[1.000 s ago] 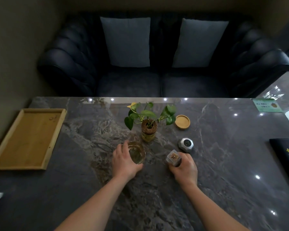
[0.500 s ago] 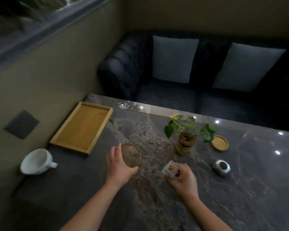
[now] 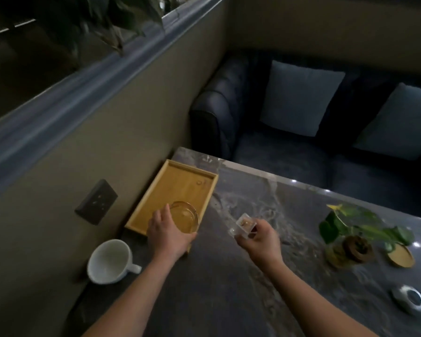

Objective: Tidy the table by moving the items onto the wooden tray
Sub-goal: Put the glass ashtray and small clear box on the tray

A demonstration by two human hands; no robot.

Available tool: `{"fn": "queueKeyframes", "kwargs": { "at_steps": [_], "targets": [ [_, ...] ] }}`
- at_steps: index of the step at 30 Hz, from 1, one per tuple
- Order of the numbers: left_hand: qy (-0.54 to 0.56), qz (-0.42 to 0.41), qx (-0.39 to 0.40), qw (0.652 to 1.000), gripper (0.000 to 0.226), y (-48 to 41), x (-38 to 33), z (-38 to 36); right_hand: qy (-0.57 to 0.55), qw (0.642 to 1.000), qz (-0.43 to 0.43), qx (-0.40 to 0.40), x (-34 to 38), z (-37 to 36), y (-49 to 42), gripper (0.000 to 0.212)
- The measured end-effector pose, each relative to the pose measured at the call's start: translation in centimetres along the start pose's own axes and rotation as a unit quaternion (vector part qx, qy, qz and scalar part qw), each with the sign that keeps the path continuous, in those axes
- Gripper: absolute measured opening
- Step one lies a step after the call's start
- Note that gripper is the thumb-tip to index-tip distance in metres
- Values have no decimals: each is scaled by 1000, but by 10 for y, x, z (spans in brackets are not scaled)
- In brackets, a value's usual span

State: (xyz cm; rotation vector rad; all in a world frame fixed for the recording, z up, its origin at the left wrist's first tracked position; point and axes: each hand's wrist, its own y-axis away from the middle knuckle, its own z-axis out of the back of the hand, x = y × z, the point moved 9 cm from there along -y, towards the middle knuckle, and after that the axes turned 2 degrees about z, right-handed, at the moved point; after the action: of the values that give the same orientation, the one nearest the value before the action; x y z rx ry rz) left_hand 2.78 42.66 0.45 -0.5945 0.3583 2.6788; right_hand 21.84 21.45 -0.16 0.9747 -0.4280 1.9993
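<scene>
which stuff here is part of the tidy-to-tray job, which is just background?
In the job: wooden tray, glass dish in left hand, clear box in right hand, white cup, coaster, metal piece, maybe potted plant.

Background: sofa, cushions, wall socket.

You are looking at a dim, murky scene. Small ceiling lights are glinting off the glossy table [image 3: 229, 288] toward three o'clock. Motion blur is smearing the plant [image 3: 345, 229] and the ledge [image 3: 71, 98] at ten o'clock, and wide-angle distortion is bending the edges.
</scene>
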Motion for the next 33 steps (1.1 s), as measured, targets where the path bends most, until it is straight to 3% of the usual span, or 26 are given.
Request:
{"fn": "queueKeyframes", "kwargs": {
  "at_steps": [8,14,18,24,33],
  "targets": [
    [-3,70,5,998,121,-61,37,5,13,1000,19,14,58,-52,-85,18],
    [-20,98,0,995,119,-75,54,3,14,999,30,35,71,-82,-138,27],
    [-17,111,8,994,121,-78,62,-4,46,995,53,68,76,-106,-165,21],
    [-14,124,-1,992,123,-78,64,-11,111,987,83,81,71,-125,-190,28],
    [-51,134,-18,990,122,-75,68,-10,110,982,109,105,66,-134,-194,40]
  ]
}}
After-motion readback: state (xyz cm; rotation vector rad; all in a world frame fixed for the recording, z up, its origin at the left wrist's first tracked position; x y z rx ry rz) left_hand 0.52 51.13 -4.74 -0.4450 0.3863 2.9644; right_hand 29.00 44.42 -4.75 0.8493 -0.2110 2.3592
